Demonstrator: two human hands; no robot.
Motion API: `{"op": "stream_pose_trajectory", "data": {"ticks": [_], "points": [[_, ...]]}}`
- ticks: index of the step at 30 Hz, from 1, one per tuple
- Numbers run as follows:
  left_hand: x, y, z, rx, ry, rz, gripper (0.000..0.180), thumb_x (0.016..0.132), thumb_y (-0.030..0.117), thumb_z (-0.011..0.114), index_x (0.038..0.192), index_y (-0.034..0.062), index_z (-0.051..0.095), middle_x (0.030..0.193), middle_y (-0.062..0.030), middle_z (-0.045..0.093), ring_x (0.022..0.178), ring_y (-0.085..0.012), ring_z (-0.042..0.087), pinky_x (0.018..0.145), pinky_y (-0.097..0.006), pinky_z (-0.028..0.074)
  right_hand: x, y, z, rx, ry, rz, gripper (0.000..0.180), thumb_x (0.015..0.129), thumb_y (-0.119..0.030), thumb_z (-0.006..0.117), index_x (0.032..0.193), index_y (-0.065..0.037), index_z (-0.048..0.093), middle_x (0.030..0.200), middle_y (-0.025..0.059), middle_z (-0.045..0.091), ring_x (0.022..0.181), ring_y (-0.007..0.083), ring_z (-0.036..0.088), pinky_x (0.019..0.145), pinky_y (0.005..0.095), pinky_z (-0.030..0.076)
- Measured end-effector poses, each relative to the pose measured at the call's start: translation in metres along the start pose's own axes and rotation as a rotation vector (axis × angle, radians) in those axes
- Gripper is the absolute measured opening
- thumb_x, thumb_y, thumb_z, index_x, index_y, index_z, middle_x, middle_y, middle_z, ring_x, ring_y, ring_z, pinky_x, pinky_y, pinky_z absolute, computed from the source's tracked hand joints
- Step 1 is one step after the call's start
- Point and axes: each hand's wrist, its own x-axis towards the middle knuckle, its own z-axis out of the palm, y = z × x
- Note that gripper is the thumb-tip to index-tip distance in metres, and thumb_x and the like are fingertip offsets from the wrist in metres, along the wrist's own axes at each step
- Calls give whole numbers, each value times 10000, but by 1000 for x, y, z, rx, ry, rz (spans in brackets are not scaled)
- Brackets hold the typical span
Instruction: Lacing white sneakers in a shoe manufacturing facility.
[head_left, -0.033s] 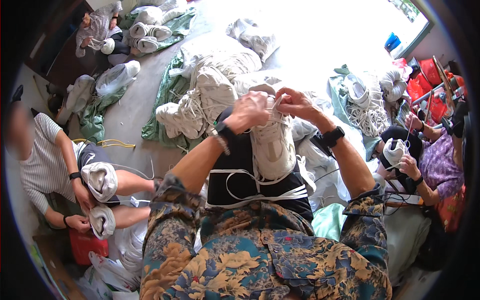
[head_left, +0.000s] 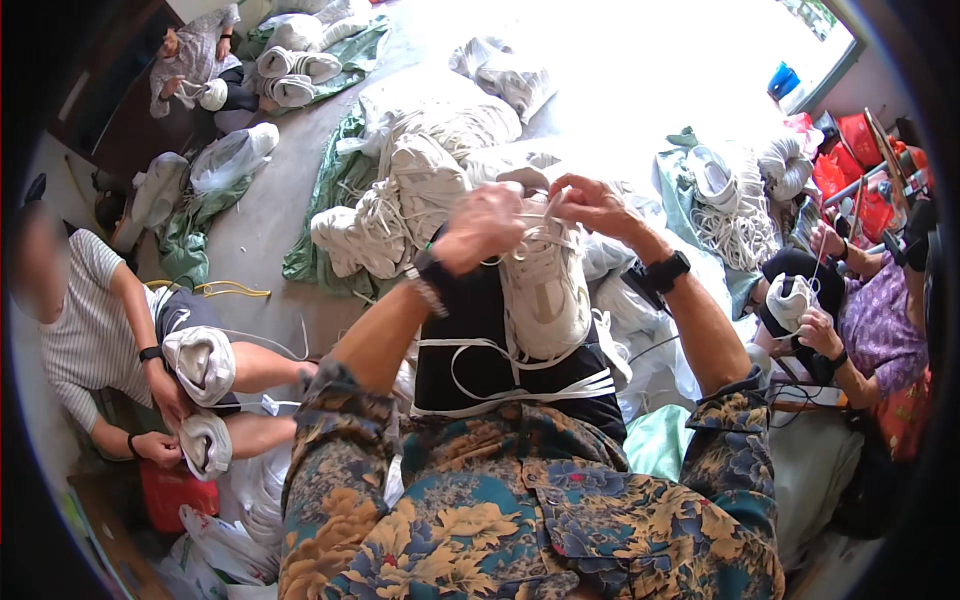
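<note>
A white sneaker [head_left: 545,300] rests toe toward me on the black cloth [head_left: 465,375] over my lap. At its upper eyelets, my right hand [head_left: 598,208] pinches a white shoelace [head_left: 537,217]. Just left of the shoe's opening is my left hand [head_left: 483,228], blurred by motion, its fingers drawn together on the lace. Loose white laces [head_left: 515,392] lie across the black cloth below the toe.
Ahead lies a heap of white sneakers [head_left: 425,175] and laces on green sacking [head_left: 325,215]. A person in a striped shirt [head_left: 100,290] works on shoes at left; a person in purple [head_left: 880,315] holds a shoe at right. Plastic bags [head_left: 505,75] lie beyond the heap.
My left hand has shifted slightly left and toward me, away from the shoe's eyelets. My right hand stays nearly in place at the lace.
</note>
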Motion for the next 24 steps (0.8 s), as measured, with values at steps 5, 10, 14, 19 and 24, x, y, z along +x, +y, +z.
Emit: {"op": "stream_pose_trajectory", "data": {"ticks": [5, 10, 14, 19, 24], "points": [[-61, -80, -54, -325, 69, -297, 67, 728, 84, 501, 679, 41, 518, 582, -88, 532, 473, -207, 502, 436, -318, 411, 3, -14, 8, -330, 181, -159, 199, 830, -170, 569, 991, -67, 621, 679, -19, 543, 593, 40, 459, 536, 211, 396], [-94, -55, -59, -1202, 17, -658, 60, 818, 97, 546, 798, 77, 493, 563, -16, 490, 369, -103, 424, 315, -207, 288, 8, -58, 68, -459, 368, -653, 158, 799, -76, 566, 940, -38, 627, 744, 105, 581, 674, 178, 573, 634, 309, 474], [-84, -50, -48, -1599, -85, -462, 78, 868, 117, 520, 869, 65, 462, 638, -49, 539, 396, -116, 459, 315, -214, 296, -3, -61, 100, -691, -143, -414, 130, 771, -67, 558, 888, -26, 599, 702, 133, 557, 696, 268, 579, 681, 351, 470], [-80, -59, -25, -1763, 25, -450, 62, 875, 123, 498, 894, 73, 466, 922, -133, 606, 594, -179, 573, 411, -201, 382, -10, -60, 16, 433, 432, -100, 201, 906, -146, 420, 809, -28, 551, 658, 36, 536, 667, 155, 557, 579, 270, 438], [-63, -46, 0, -2220, 251, -349, 87, 859, 108, 489, 918, 53, 521, 1109, -162, 552, 728, -239, 593, 565, -261, 444, -8, -30, -13, 869, 435, 22, 180, 920, -153, 398, 828, -58, 520, 665, 33, 544, 650, 157, 568, 558, 257, 449]]}}
